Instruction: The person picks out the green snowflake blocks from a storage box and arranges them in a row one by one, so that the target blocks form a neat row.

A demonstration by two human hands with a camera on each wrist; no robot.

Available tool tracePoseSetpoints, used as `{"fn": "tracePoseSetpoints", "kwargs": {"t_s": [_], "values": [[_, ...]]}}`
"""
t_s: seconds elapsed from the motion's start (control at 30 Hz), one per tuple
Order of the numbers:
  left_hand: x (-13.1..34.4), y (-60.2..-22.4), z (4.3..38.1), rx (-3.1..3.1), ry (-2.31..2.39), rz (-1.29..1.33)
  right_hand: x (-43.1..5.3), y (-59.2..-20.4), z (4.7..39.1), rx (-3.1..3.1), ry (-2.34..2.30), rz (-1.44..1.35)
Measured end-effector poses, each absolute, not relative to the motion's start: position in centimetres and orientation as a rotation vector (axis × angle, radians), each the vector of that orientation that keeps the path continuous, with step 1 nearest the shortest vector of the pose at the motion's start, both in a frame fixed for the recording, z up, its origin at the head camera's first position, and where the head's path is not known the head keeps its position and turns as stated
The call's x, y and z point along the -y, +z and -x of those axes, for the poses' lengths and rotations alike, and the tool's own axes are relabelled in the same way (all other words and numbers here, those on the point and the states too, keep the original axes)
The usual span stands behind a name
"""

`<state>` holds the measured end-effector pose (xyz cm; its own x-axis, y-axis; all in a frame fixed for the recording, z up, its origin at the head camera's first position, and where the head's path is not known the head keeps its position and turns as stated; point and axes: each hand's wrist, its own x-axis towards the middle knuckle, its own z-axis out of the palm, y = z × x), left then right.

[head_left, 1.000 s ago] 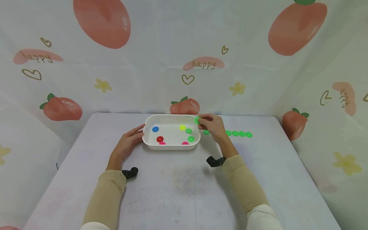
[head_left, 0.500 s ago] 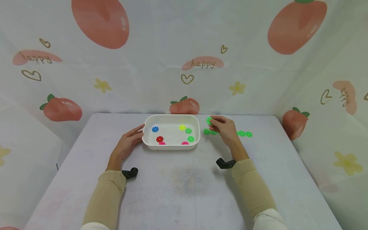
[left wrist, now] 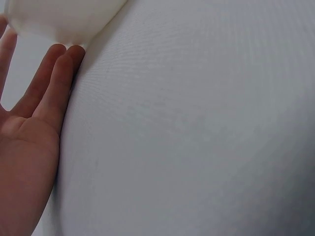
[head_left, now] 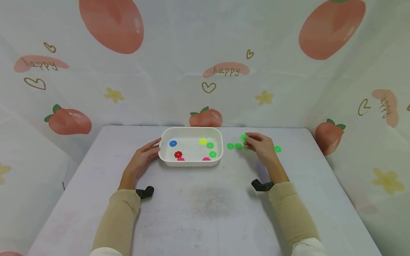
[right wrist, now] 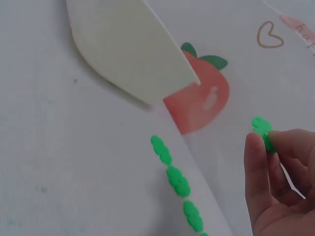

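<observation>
Between thumb and fingers my right hand [head_left: 261, 147] pinches a green flower-shaped disc [right wrist: 263, 131], raised above a row of similar green discs [head_left: 238, 146] on the table. Part of that row lies hidden behind the hand. My left hand [head_left: 142, 160] rests its straight fingers against the left end of a white tray [head_left: 190, 164]; in the left wrist view its fingertips touch the tray wall [left wrist: 64, 22]. Inside the tray lie a blue disc [head_left: 173, 143], a red one [head_left: 178, 154], a yellow one [head_left: 203, 142], two green ones [head_left: 213, 154] and two pink ones partly hidden by the near wall.
The white table [head_left: 192, 213] ends at a far edge just behind the tray. A printed cloth backdrop [head_left: 173, 71] with peaches and flowers rises behind it and along both sides. Black wrist cameras [head_left: 262, 185] sit at both cuffs.
My right hand has moved right, away from the tray's right rim, carrying the green disc over the row. The left hand and tray have stayed in place.
</observation>
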<state>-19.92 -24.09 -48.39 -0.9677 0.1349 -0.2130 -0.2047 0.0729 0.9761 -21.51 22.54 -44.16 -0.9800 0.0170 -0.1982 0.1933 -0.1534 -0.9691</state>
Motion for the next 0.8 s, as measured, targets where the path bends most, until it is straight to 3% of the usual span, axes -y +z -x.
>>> {"fn": "tracePoseSetpoints", "kwargs": {"t_s": [0.8], "values": [[23.8,-47.6,19.6,-2.075,1.979,0.104,-30.8,-43.2,19.3,-1.990,-2.426,-0.415]]}}
